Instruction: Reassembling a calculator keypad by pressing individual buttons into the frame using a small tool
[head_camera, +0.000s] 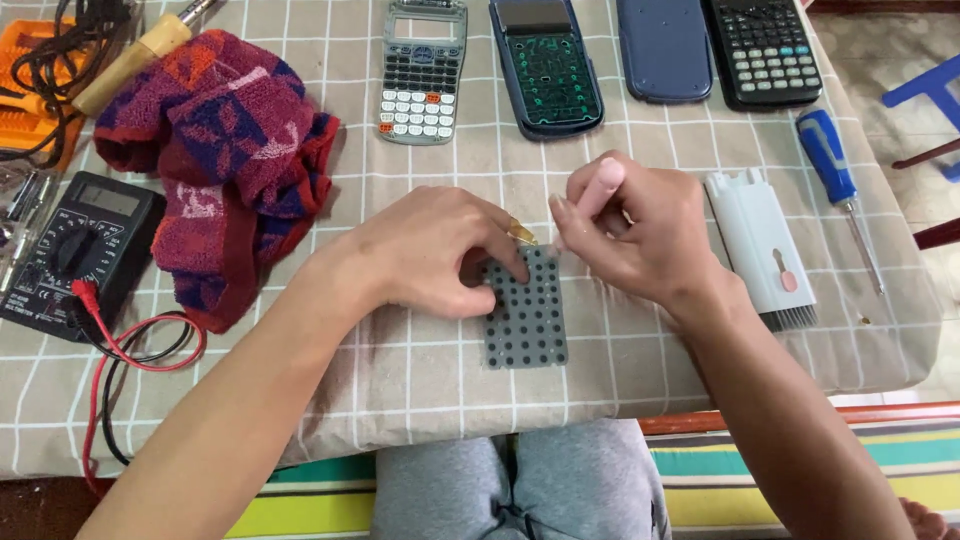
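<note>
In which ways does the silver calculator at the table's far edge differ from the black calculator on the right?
The silver calculator has a pale grey body with white lower keys; the black calculator has a dark body with dark and greenish keys. The silver one lies left of centre, the black one far right. Both lie flat, keys up, on the checked tablecloth.

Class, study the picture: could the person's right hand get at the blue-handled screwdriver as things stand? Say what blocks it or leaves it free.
Probably yes. The right hand is beside the white brush tool, and the blue-handled screwdriver lies just beyond with nothing on it.
</note>
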